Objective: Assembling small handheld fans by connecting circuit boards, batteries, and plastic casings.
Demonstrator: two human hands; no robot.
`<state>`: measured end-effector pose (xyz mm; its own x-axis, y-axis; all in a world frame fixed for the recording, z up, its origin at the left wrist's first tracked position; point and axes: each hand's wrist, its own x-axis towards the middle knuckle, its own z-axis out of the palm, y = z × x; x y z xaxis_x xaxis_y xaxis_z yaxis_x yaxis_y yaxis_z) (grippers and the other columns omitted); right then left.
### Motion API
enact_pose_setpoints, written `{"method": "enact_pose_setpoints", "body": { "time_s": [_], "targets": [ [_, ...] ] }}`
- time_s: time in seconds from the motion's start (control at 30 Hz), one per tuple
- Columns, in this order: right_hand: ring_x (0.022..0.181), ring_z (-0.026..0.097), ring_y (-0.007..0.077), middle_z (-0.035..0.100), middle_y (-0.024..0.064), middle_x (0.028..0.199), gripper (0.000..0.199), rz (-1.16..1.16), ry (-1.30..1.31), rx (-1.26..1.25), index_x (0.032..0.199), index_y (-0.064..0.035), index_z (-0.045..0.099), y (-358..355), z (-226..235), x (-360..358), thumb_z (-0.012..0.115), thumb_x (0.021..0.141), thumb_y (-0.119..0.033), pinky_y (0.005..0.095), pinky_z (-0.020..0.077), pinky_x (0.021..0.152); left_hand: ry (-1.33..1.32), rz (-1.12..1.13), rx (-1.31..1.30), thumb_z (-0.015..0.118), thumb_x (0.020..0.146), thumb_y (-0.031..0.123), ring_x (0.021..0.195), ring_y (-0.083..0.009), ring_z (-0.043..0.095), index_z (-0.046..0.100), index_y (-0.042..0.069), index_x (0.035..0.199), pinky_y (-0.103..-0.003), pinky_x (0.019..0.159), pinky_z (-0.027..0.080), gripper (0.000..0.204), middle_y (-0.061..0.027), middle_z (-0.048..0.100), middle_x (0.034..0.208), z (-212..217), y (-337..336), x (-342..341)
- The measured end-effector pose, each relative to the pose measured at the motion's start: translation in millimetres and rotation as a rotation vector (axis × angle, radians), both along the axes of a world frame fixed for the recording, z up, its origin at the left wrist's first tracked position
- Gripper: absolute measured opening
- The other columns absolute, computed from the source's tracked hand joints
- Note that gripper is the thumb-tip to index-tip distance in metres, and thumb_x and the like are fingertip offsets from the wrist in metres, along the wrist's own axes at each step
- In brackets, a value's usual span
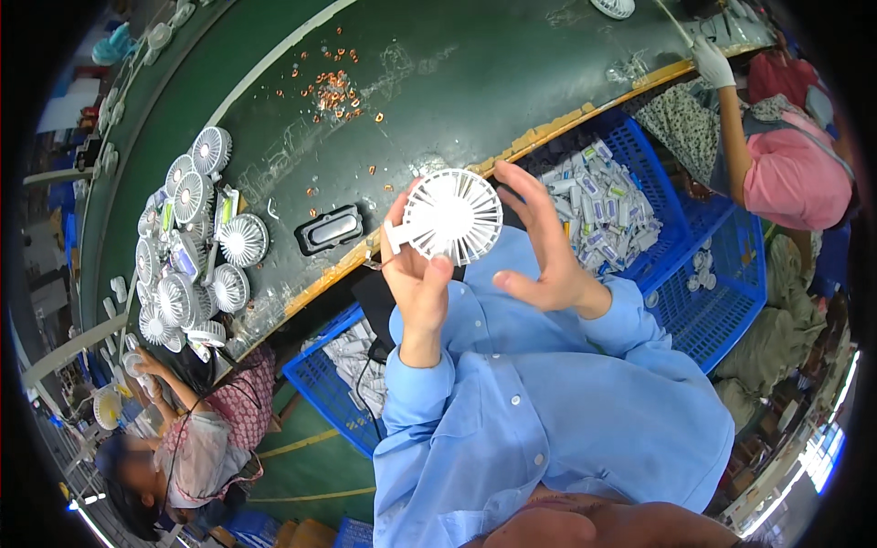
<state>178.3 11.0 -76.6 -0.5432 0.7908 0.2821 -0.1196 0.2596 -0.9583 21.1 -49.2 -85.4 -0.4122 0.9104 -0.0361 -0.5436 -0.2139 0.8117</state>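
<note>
A small white fan (452, 217) with a round slatted grille is held up over the table's near edge. My left hand (418, 292) grips it from the left and below, with the thumb on its lower rim. To the fan's right, my right hand (553, 260) is open, fingers spread and curved, apart from the grille. Left of my hands, a shallow black tray-like part (329, 230) lies on the green worktable (438, 91). A pile of white fans (189, 197) is heaped farther left.
Small copper-coloured parts (336, 91) are scattered on the table. Blue baskets of white parts stand below its edge, one basket (671, 205) at right, another (301, 373) at lower left. A person in pink (799, 173) works at right; another person (196, 447) handles a fan at left.
</note>
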Motion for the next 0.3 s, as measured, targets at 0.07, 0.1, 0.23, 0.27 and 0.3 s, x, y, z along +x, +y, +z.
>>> {"method": "enact_pose_setpoints", "body": {
  "time_s": [0.07, 0.1, 0.23, 0.27, 0.3],
  "targets": [
    [0.136, 0.027, 0.0281, 0.028, 0.0176, 0.145, 0.089, 0.010, 0.112, -0.182, 0.143, 0.0007, 0.023, 1, -4, -4, 0.074, 0.071, -0.016, 0.0410, 0.0241, 0.110, 0.045, -0.037, 0.087, 0.079, 0.073, 0.026, 0.131, -0.0297, 0.038, 0.030, -0.002, 0.139, -0.043, 0.107, 0.034, 0.087, -0.0210, 0.032, 0.144, -2, 2, 0],
    [0.135, 0.030, 0.0275, 0.031, 0.0168, 0.144, 0.090, 0.021, 0.096, -0.179, 0.142, 0.0003, 0.024, 1, -5, -4, 0.075, 0.071, -0.018, 0.0396, 0.0251, 0.110, 0.053, -0.065, 0.104, 0.080, 0.072, 0.028, 0.131, -0.0299, 0.038, 0.031, -0.001, 0.139, -0.044, 0.108, 0.034, 0.088, -0.0206, 0.031, 0.146, -5, 2, 0],
    [0.128, 0.038, 0.0286, 0.041, 0.0138, 0.136, 0.086, -0.022, -0.039, -0.072, 0.138, -0.0028, 0.037, 9, 4, -7, 0.081, 0.067, -0.023, 0.0385, 0.0301, 0.106, 0.022, -0.070, 0.052, 0.081, 0.071, 0.035, 0.131, -0.0286, 0.038, 0.029, -0.002, 0.140, -0.042, 0.108, 0.032, 0.094, -0.0193, 0.033, 0.145, -9, 3, 1],
    [0.128, 0.038, 0.0291, 0.041, 0.0135, 0.136, 0.086, -0.025, -0.098, 0.018, 0.138, -0.0036, 0.037, 12, 7, -6, 0.081, 0.067, -0.024, 0.0384, 0.0299, 0.107, 0.020, -0.067, 0.034, 0.081, 0.071, 0.036, 0.131, -0.0283, 0.038, 0.029, -0.002, 0.141, -0.042, 0.109, 0.032, 0.095, -0.0193, 0.034, 0.145, -10, 4, 0],
    [0.127, 0.038, 0.0297, 0.041, 0.0133, 0.137, 0.086, -0.025, -0.158, 0.109, 0.139, -0.0044, 0.036, 17, 9, -4, 0.081, 0.068, -0.025, 0.0384, 0.0297, 0.107, 0.012, -0.081, 0.012, 0.081, 0.071, 0.037, 0.131, -0.0285, 0.038, 0.025, -0.002, 0.142, -0.043, 0.108, 0.032, 0.098, -0.0187, 0.032, 0.146, -11, 4, 0]
  ]
}}
